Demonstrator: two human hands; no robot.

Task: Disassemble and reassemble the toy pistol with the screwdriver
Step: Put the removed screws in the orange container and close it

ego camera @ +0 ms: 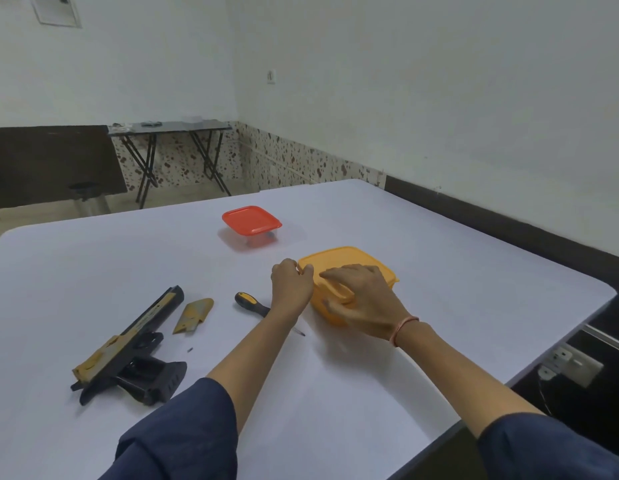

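A black and tan toy pistol (128, 348) lies at the left of the white table (439, 271), its grip partly taken apart. A loose tan panel (193, 315) lies beside it, and a small screw (190, 349) near its trigger. The black and yellow screwdriver (252, 304) lies just left of my left forearm. My left hand (291, 284) pinches the near-left corner of the orange box's lid (349, 261). My right hand (360, 299) lies on top of that lid with fingers spread and slightly bent.
A clear box with a red lid (251, 220) stands farther back at the table's middle. The table's right edge runs close to a dark wall band, with a wall socket (571, 367) below. A folding table (169, 128) stands far back.
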